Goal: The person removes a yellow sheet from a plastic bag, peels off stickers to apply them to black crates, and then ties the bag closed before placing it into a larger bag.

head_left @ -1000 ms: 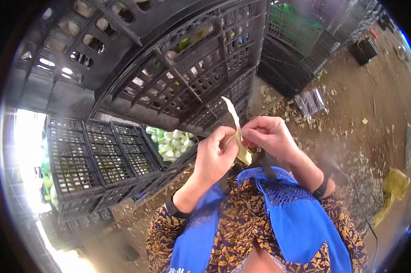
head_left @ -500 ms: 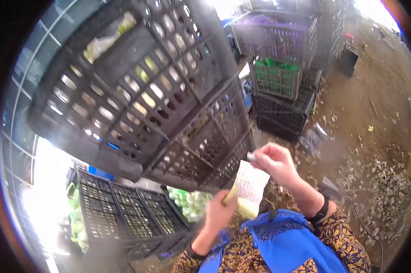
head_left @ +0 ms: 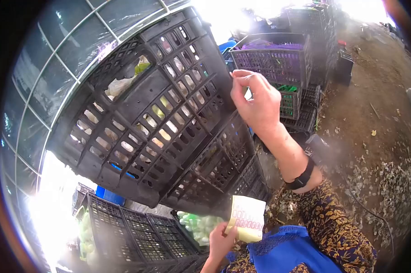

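My left hand (head_left: 221, 241) grips a yellowish sheet of paper (head_left: 248, 217) by its left edge. Rows of red printed boxes run across the sheet. My right hand (head_left: 259, 98) is raised in front of the right side of a black plastic crate (head_left: 137, 104), its fingers pinched together. Whatever may be between those fingertips is too small to make out. Pale and green produce shows through the slots of this crate, which stands on another black crate (head_left: 210, 168).
Lower left are more black crates (head_left: 132, 227), beside bagged pale green vegetables (head_left: 201, 225). A crate with purple netting (head_left: 274, 59) sits on a stack behind my right hand. Plant scraps (head_left: 378, 204) and a cable (head_left: 374, 211) lie on the dirt floor at right.
My right hand has left the paper and moved up to the crate's right side. My left hand and the paper sit slightly lower in view. The camera view has shifted.
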Action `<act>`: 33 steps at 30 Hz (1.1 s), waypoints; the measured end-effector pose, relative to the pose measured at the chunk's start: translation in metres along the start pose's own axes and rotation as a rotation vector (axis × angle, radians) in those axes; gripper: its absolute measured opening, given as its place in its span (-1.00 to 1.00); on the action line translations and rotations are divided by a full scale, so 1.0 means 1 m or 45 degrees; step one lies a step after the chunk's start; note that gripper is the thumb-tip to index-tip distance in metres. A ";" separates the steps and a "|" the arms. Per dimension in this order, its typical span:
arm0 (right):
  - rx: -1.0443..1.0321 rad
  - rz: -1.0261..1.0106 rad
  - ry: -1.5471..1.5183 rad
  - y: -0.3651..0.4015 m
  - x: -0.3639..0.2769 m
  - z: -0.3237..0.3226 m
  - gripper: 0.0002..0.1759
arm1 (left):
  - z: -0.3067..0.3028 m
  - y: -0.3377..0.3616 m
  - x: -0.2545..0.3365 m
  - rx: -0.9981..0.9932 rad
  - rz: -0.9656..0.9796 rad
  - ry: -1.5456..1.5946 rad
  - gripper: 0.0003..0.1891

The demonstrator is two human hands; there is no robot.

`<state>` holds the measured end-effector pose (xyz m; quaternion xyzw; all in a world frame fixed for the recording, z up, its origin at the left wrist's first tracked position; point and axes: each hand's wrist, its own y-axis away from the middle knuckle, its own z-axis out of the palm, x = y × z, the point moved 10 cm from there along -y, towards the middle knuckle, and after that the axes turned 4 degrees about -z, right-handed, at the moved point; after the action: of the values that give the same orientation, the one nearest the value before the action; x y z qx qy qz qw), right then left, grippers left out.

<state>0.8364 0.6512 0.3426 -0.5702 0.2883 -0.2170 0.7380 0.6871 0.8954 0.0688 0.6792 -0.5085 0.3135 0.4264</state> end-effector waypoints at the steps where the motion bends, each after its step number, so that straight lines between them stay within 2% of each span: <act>1: -0.030 0.034 0.035 0.003 -0.001 0.005 -0.86 | -0.002 0.000 -0.004 -0.006 0.016 -0.006 -0.78; 7: -0.020 0.026 0.282 0.020 -0.018 0.014 -0.80 | -0.025 0.006 -0.021 -0.070 -0.011 -0.066 -0.73; 8: -0.029 -0.001 0.282 0.025 -0.021 0.016 -0.68 | -0.032 0.008 -0.024 -0.080 -0.058 -0.054 -0.72; 9: -0.022 -0.005 0.298 0.028 -0.023 0.016 -0.68 | -0.035 0.007 -0.027 -0.091 -0.047 -0.060 -0.72; 11: -0.036 0.081 0.156 0.032 -0.018 0.015 -0.52 | -0.043 0.007 -0.036 -0.086 -0.022 0.034 -0.72; 12: -0.178 0.179 0.142 0.031 -0.017 0.022 -0.41 | -0.043 0.003 -0.044 -0.103 -0.026 0.032 -0.72; 14: -0.250 0.160 0.238 0.028 -0.024 0.027 -0.38 | -0.042 -0.003 -0.058 -0.133 0.046 -0.051 -0.70; 16: -0.365 0.159 0.262 0.032 -0.027 0.034 -0.35 | -0.042 0.002 -0.031 -0.164 0.013 -0.201 -0.69; 17: -0.372 0.159 0.219 0.036 -0.021 0.034 -0.36 | -0.038 0.002 -0.010 -0.219 0.101 -0.308 -0.70; 18: -0.405 0.162 0.168 0.040 -0.019 0.030 -0.37 | -0.035 -0.004 -0.009 -0.187 0.191 -0.201 -0.72; 19: -0.328 0.017 0.218 0.045 -0.024 0.020 -0.46 | -0.031 -0.009 -0.019 -0.265 0.161 -0.113 -0.74; 20: -0.366 0.054 0.261 0.052 -0.046 0.002 -0.54 | -0.031 -0.013 -0.027 -0.219 0.108 -0.108 -0.78; 21: -0.394 0.081 0.299 0.063 -0.070 -0.016 -0.62 | -0.028 -0.012 -0.008 -0.254 0.198 0.088 -0.82; 23: -0.638 0.446 -0.016 0.113 -0.096 -0.032 -0.63 | -0.014 -0.011 0.001 -0.400 0.029 0.562 -0.84; 24: -0.657 0.419 -0.099 0.132 -0.114 -0.041 -0.73 | -0.010 -0.013 0.008 -0.428 -0.022 0.600 -0.83; 25: -0.847 0.267 -0.099 0.149 -0.137 -0.045 -0.80 | -0.005 -0.013 0.011 -0.458 -0.057 0.645 -0.83; 26: -0.849 0.551 -0.112 0.176 -0.141 -0.056 -0.82 | -0.003 -0.014 0.004 -0.469 -0.089 0.613 -0.82; 27: -0.892 0.660 -0.113 0.200 -0.146 -0.065 -0.81 | -0.001 -0.013 0.003 -0.491 -0.102 0.605 -0.82; 29: -0.939 0.621 -0.044 0.222 -0.158 -0.074 -0.79 | 0.006 -0.008 0.012 -0.615 -0.035 0.587 -0.83; 30: -0.960 0.674 0.017 0.229 -0.158 -0.079 -0.79 | 0.008 -0.008 0.008 -0.643 -0.038 0.574 -0.83; 32: -0.975 0.749 0.105 0.239 -0.156 -0.086 -0.78 | 0.014 -0.005 0.008 -0.734 0.151 0.396 -0.83; 33: -0.967 0.756 0.124 0.240 -0.157 -0.089 -0.78 | 0.016 -0.003 0.009 -0.754 0.152 0.389 -0.83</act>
<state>0.6584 0.7505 0.1217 -0.6816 0.5317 0.0971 0.4934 0.6926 0.8780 0.0686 0.4400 -0.5466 0.2748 0.6573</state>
